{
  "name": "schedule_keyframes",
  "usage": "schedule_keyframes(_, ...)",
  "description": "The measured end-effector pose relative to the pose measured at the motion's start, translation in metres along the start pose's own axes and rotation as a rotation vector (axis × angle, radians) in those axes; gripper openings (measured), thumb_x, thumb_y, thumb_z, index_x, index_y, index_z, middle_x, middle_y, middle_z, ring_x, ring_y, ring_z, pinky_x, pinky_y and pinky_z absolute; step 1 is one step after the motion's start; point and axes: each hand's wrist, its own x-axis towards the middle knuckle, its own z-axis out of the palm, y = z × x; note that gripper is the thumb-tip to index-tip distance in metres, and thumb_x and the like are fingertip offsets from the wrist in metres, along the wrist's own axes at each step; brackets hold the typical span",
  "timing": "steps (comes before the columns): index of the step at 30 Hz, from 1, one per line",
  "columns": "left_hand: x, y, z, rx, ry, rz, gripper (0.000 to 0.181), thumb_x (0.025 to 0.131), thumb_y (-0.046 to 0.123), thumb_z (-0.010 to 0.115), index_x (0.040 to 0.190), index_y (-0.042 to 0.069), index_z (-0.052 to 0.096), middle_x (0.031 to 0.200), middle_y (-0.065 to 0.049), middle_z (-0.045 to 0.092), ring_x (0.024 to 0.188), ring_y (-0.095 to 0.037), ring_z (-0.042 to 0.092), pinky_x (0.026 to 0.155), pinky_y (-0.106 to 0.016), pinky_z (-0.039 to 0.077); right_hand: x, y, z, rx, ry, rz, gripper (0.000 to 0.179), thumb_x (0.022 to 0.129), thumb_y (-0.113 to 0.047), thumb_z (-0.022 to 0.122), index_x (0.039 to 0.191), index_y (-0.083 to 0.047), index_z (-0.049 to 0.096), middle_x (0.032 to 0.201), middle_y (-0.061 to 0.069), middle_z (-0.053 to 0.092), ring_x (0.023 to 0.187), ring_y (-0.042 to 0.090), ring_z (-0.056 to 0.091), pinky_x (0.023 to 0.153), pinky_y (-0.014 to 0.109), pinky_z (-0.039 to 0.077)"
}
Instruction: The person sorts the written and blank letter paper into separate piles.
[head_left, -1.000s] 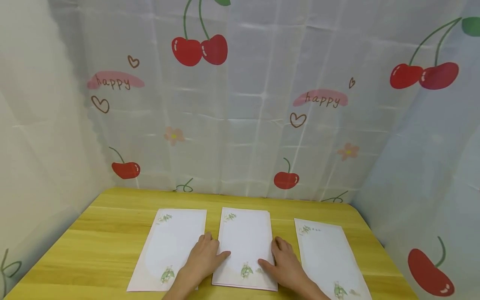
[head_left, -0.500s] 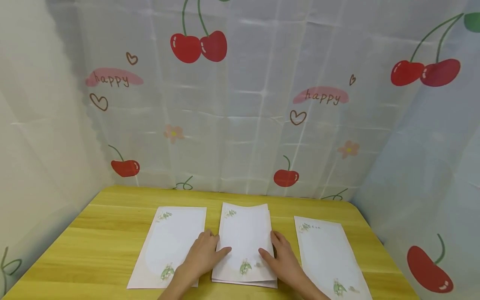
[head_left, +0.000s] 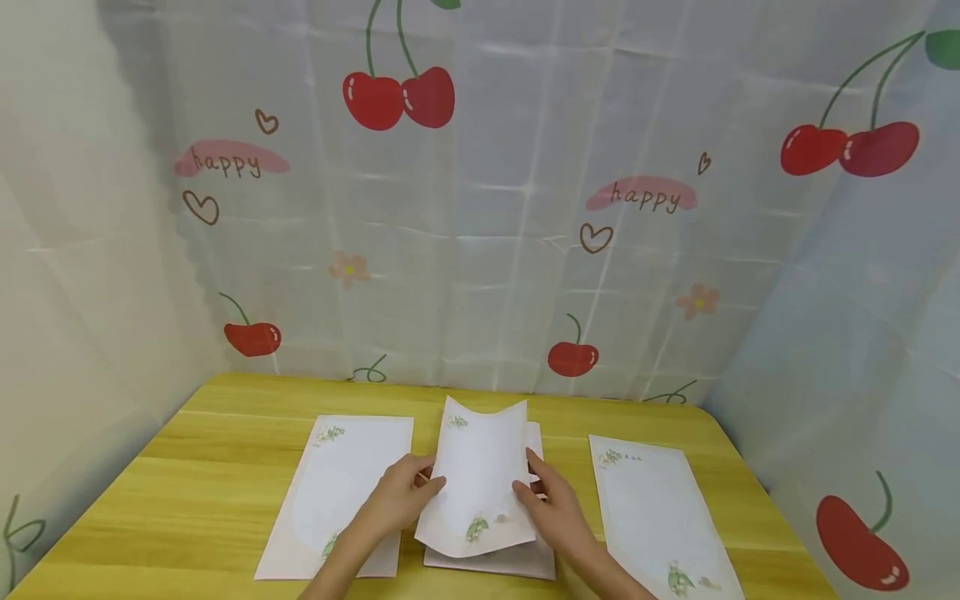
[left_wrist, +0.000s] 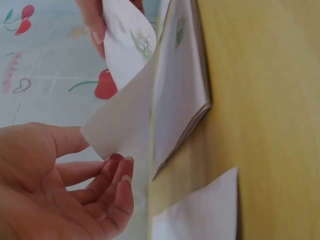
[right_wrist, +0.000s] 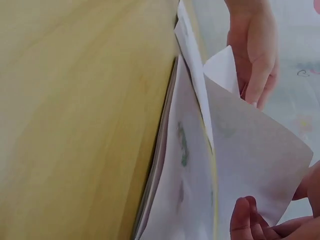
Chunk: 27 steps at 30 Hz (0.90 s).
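Observation:
Between my two hands a sheet of floral stationery paper [head_left: 483,483] is raised and bowed, its ends curving up. My left hand [head_left: 405,493] pinches its left edge, thumb on top and fingers beneath. On the opposite edge my right hand [head_left: 551,504] pinches it the same way. Below lies a stack of similar paper [head_left: 517,563], whose layered edges show in the left wrist view. The raised sheet's pale underside [right_wrist: 255,150] appears in the right wrist view.
More floral paper [head_left: 341,475] lies left of the stack, and another floral sheet [head_left: 660,517] lies to its right at a slant. All rest on a yellow wood-grain table [head_left: 195,475]. A cherry-patterned curtain [head_left: 480,208] hangs behind.
The top sheet of the middle stack has been lifted by both hands, bending as it rises and shifting slightly left. The side papers stay where they were.

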Motion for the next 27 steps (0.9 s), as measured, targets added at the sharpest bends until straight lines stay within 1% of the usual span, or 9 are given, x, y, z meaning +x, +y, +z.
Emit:
schedule_keyframes(3,-0.006,0.003,-0.014,-0.016,0.05,-0.034,0.041,0.094,0.012,0.067,0.124,-0.014,0.059,0.098,-0.009,0.061,0.089,-0.022,0.059,0.075,-0.035,0.052,0.003,-0.006,0.007,0.028,-0.032,-0.011,0.058,0.096,-0.008,0.064,0.145,0.011,0.039,0.126,0.026,0.055,0.087,0.02,0.055,0.068,0.024,0.048)
schedule_keyframes(6,-0.011,0.005,-0.029,-0.033,0.102,-0.078,0.039,0.093,0.008,0.068,0.124,-0.013,0.06,0.098,-0.008,0.062,0.09,-0.024,0.062,0.075,-0.036,0.053,0.007,-0.014,0.015,0.071,-0.073,-0.012,0.061,0.095,-0.008,0.065,0.147,0.011,0.037,0.127,0.026,0.053,0.086,0.019,0.052,0.066,0.024,0.046)
schedule_keyframes(9,-0.017,0.004,-0.044,-0.035,0.143,-0.121,0.038,0.092,0.006,0.068,0.126,-0.011,0.06,0.1,-0.008,0.063,0.091,-0.023,0.062,0.073,-0.034,0.053,0.01,-0.02,0.025,0.11,-0.115,0.004,0.065,0.095,-0.009,0.066,0.149,0.009,0.033,0.129,0.025,0.051,0.086,0.019,0.051,0.065,0.023,0.044)
schedule_keyframes(11,-0.022,0.001,-0.055,-0.024,0.161,-0.144,0.038,0.093,0.005,0.068,0.126,-0.01,0.06,0.102,-0.008,0.064,0.091,-0.023,0.062,0.072,-0.033,0.053,0.012,-0.023,0.033,0.11,-0.135,0.009,0.067,0.095,-0.01,0.066,0.15,0.008,0.033,0.13,0.023,0.051,0.087,0.019,0.051,0.065,0.023,0.044)
schedule_keyframes(14,-0.03,-0.004,-0.071,-0.011,0.179,-0.176,0.039,0.093,0.004,0.067,0.127,-0.011,0.06,0.104,-0.01,0.064,0.091,-0.023,0.062,0.071,-0.032,0.052,0.016,-0.028,0.046,0.115,-0.164,0.008,0.067,0.095,-0.012,0.066,0.15,0.008,0.033,0.13,0.022,0.052,0.087,0.018,0.051,0.064,0.023,0.045)
schedule_keyframes(19,-0.045,-0.013,-0.093,-0.002,0.188,-0.24,0.041,0.093,0.006,0.068,0.129,-0.01,0.059,0.106,-0.01,0.064,0.092,-0.023,0.061,0.071,-0.03,0.052,0.02,-0.039,0.069,0.133,-0.209,-0.009,0.066,0.095,-0.014,0.067,0.149,0.007,0.035,0.128,0.021,0.055,0.085,0.016,0.053,0.062,0.024,0.046)
schedule_keyframes(25,-0.059,-0.022,-0.115,0.045,0.202,-0.306,0.042,0.094,0.007,0.067,0.131,-0.011,0.057,0.111,-0.015,0.064,0.096,-0.026,0.061,0.074,-0.03,0.052,0.027,-0.052,0.093,0.121,-0.229,0.006,0.068,0.093,-0.019,0.069,0.149,0.004,0.038,0.12,0.009,0.057,0.084,0.015,0.048,0.062,0.023,0.043)
schedule_keyframes(27,-0.063,-0.026,-0.12,0.063,0.201,-0.316,0.042,0.095,0.008,0.066,0.131,-0.011,0.056,0.112,-0.016,0.064,0.097,-0.027,0.061,0.075,-0.031,0.052,0.029,-0.055,0.1,0.11,-0.249,0.015,0.069,0.093,-0.021,0.069,0.15,0.003,0.038,0.118,0.007,0.056,0.082,0.015,0.046,0.06,0.023,0.041)
